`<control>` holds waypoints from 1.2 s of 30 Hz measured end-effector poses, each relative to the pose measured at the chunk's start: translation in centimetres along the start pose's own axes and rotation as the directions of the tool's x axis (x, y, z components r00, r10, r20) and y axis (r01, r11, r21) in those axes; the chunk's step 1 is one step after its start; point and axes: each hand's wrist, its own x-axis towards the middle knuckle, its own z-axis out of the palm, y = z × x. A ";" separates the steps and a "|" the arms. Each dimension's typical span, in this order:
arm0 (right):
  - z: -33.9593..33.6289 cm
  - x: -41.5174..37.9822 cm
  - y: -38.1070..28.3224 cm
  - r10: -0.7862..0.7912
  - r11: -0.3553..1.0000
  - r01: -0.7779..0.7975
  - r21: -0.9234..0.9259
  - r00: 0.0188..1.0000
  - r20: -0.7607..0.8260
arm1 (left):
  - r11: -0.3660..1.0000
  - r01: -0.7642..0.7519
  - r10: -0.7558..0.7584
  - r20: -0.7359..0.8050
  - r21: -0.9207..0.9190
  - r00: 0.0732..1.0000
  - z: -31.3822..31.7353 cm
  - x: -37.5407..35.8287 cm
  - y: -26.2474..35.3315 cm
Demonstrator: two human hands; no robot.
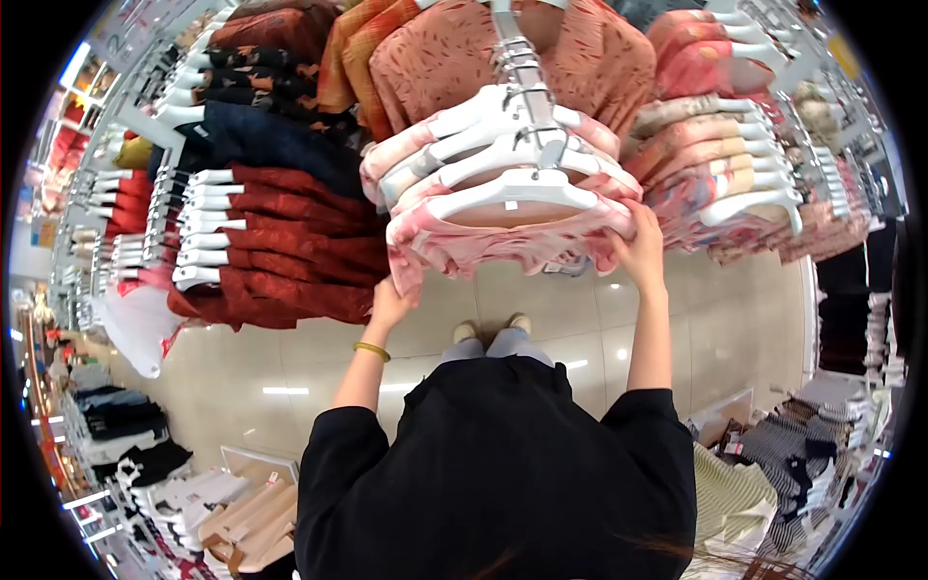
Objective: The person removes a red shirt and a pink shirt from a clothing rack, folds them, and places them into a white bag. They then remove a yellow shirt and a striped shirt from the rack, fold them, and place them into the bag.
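Note:
A pink and white patterned blouse (474,249) hangs at the front of a sloping metal display arm (530,89). It sits on a white hanger (449,206) with a small white label at its middle. Low on the blouse's left side, my left hand (391,305) has its fingers closed on the sleeve edge. My right hand (642,249) grips the blouse at the right shoulder and sleeve, the thumb in front. Behind it, several similar pale pink garments (387,159) hang on white hangers. Some of my fingertips are hidden by the cloth.
Dark red garments (290,261) hang close on the left, with navy ones (271,135) beyond. Floral garments (691,193) fill a rack on the right. An orange-pink patterned top (425,68) hangs behind. Tiled floor (580,319) shows below; more clothing racks stand behind me.

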 end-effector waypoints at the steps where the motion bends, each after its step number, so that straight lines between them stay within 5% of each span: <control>1: 0.6 -0.6 0.9 0.013 1.000 -0.015 -0.019 0.997 -0.077 | 0.999 0.000 0.001 -0.015 0.048 1.000 0.6 -0.8 -1.6; 7: 6.5 -6.1 5.0 0.353 0.935 -0.323 0.148 0.889 -0.291 | 0.928 0.374 -0.374 -0.017 -0.013 0.927 4.9 -11.7 -10.6; 9: 10.2 -9.1 6.7 0.437 0.896 -0.363 0.256 0.824 -0.360 | 0.836 0.506 -0.530 0.070 0.212 0.845 4.5 -16.5 -11.8; 11: 15.0 -13.4 10.3 0.686 0.726 -0.646 0.236 0.704 -0.183 | 0.688 0.721 -0.725 0.053 0.081 0.686 5.0 -22.4 -14.6; 13: 18.1 -15.3 9.6 0.723 0.640 -0.744 0.188 0.667 0.180 | 0.498 0.793 -0.849 -0.011 -0.351 0.529 5.8 -28.7 -15.6; 17: 20.1 -13.6 0.3 0.228 0.918 -0.396 0.034 0.595 0.771 | 0.261 0.773 -0.938 0.037 -0.578 0.344 6.7 -37.4 -15.7; 19: 20.7 -12.8 -4.0 -0.090 0.995 0.002 0.103 0.512 0.854 | 0.279 0.765 -0.927 0.044 -0.580 0.371 7.8 -41.0 -17.1; 20: 21.0 -12.5 -6.2 -0.093 0.995 0.015 0.100 0.510 0.855 | 0.305 0.763 -0.914 0.051 -0.570 0.403 8.3 -42.1 -17.8; 22: 21.8 -12.0 -10.5 -0.239 0.950 0.274 0.151 0.323 0.916 | 0.329 0.799 -0.929 -0.020 -0.503 0.370 9.4 -43.1 -19.6; 27: 27.4 -14.4 -19.8 -0.248 0.936 0.308 0.171 0.233 0.940 | 0.429 0.860 -0.902 -0.083 -0.276 0.424 5.0 -44.8 -25.9; 29: 29.7 -16.3 -23.8 -0.206 0.926 0.355 0.127 0.195 0.959 | 0.324 0.865 -0.943 -0.058 -0.382 0.328 0.7 -44.0 -25.1; 31: 31.6 -17.7 -29.3 -0.243 0.896 0.406 0.181 0.104 0.964 | 0.210 0.710 -0.947 0.041 -0.673 0.319 -2.3 -44.1 -26.9; 36: 34.8 -20.5 -40.3 -0.497 0.804 0.349 0.482 -0.052 0.866 | 0.191 0.531 -0.968 -0.067 -0.825 0.243 -7.4 -44.1 -29.0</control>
